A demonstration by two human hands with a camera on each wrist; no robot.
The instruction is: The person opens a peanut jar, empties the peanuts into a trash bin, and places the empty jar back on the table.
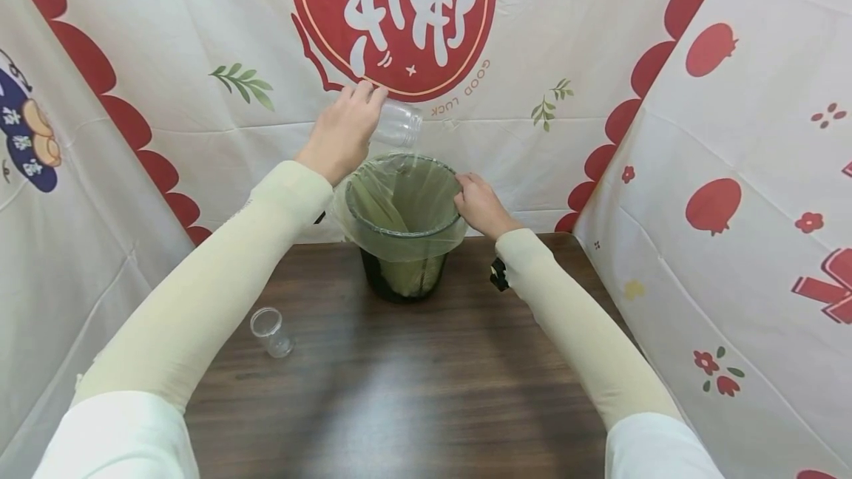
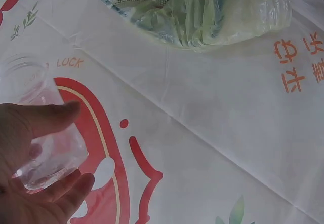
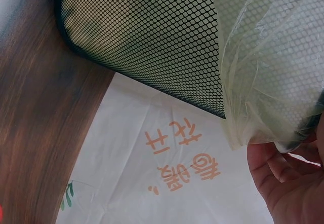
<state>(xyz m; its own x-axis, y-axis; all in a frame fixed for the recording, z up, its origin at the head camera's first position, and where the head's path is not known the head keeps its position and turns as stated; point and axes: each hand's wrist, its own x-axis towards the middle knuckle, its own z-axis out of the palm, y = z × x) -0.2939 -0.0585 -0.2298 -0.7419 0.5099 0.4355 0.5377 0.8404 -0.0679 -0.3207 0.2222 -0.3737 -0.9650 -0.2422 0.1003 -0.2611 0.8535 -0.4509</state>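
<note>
A dark mesh trash bin [image 1: 403, 283] stands at the back of the table, lined with a pale yellow-green bag [image 1: 406, 245] folded over its rim. My left hand [image 1: 347, 124] holds a clear plastic jar [image 1: 397, 123] above the bin's back left, tilted sideways with its mouth to the right. In the left wrist view the thumb and fingers curl round the jar [image 2: 58, 153]. My right hand [image 1: 484, 205] grips the bin's right rim; in the right wrist view its fingers [image 3: 266, 165] curl over the bag's edge there.
A second clear jar [image 1: 271, 333] lies on its side on the brown wooden table [image 1: 399, 390], left of the bin. White printed cloth [image 1: 519, 154] hangs behind the table and along both sides, close to the bin's back.
</note>
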